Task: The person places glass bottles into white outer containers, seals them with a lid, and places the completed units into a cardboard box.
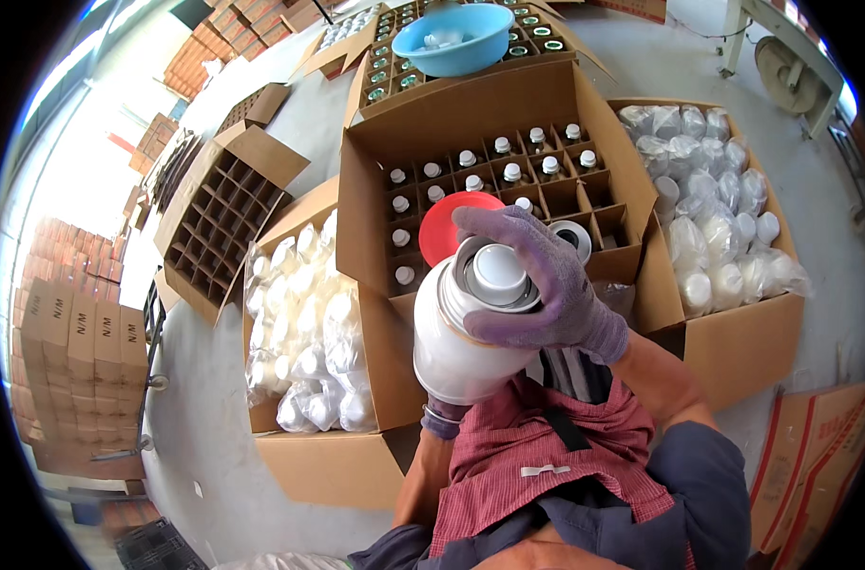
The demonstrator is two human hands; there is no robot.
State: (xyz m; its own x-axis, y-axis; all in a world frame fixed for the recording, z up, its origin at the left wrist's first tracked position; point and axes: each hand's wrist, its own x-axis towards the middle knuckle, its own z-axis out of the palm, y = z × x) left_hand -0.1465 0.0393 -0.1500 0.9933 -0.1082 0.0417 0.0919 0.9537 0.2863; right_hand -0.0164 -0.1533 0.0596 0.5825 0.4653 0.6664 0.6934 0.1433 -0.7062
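A large white vacuum flask (466, 351), with a metallic ring and a white stopper (499, 271) at its mouth, is tilted up in front of me. My right hand (566, 285), in a purple-grey glove, curls its thumb and fingers around the flask's neck. At the flask's lower end is my gloved left hand (442, 418), holding it from below; its fingers are hidden behind the flask. Just beyond the neck lies a round red disc or dish (451, 226). A white ring with a dark centre (571, 239) shows beside my right hand.
Ahead stands a divided carton (490, 100) of white-capped bottles. Cartons of plastic-wrapped white items flank it at left (333, 465) and right (746, 347). A blue basin (456, 57) sits on a farther carton. An open divided carton (228, 214) tilts at left; flattened cartons (813, 465) lie at right.
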